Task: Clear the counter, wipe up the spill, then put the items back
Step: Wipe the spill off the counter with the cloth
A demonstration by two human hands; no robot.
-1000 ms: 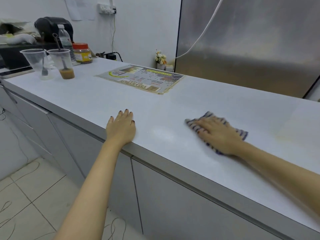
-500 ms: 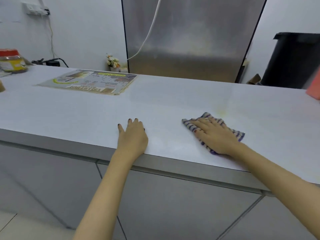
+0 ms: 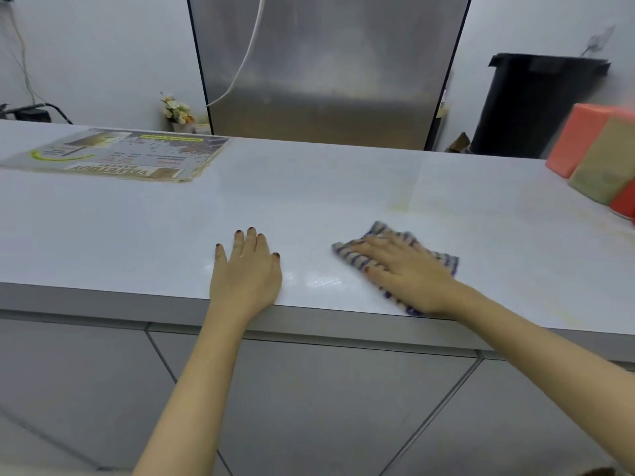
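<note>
1. One long white surface (image 3: 309, 187) runs across the whole view, with grey cabinet doors (image 3: 326, 407) below its front edge.
2. One brushed steel panel (image 3: 330, 70) stands upright behind the surface, and a white cable (image 3: 247, 56) hangs across it.
3. One tall black bin (image 3: 529, 108) stands at the back right. Its lid is down, so its contents cannot be seen.
4. One printed laminated sheet (image 3: 117, 156) lies flat on the surface at the far left.
5. Three blocky packs sit together at the right edge: orange (image 3: 577, 146), tan (image 3: 604, 163) and red (image 3: 625, 201). They are blurred and may be wrapped paper goods.
6. Two bare hands are on the surface near its front edge. The left hand (image 3: 247, 273) lies flat with straight fingers, holding nothing. The right hand (image 3: 405, 269) presses flat, fingers straight, on the cloth.
7. One blue-and-white striped cloth (image 3: 352, 259) lies on the surface under the right hand, right of centre.
8. One small pot (image 3: 177, 111) against the back wall holds a little bunch of pale flowers.
9. One faint yellowish stain (image 3: 398, 204) marks the surface beyond the cloth, and a wet sheen (image 3: 319, 280) lies between the hands.
</note>
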